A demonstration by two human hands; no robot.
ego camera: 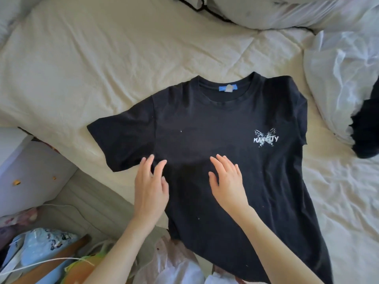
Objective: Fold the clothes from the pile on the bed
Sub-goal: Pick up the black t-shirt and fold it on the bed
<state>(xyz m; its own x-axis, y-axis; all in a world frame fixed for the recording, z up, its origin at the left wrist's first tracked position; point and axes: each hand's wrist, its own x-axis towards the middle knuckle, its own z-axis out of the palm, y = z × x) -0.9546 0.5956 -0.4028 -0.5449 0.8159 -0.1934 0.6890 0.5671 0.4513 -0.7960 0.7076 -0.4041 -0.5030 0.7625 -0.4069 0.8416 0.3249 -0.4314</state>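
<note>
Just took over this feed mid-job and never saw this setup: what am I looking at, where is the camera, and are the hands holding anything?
There is no machine here. One camera, worn on a person's head, looks down at their own two bare hands. A black T-shirt lies spread front-up on the cream bed. The left hand and right hand lie on it with straight fingers, gripping nothing. To the right sit a rumpled white duvet and another dark garment.

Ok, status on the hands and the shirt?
Left hand and right hand open, flat on black T-shirt. Shirt face up, unfolded. More dark clothing at right, clear of it.
</note>
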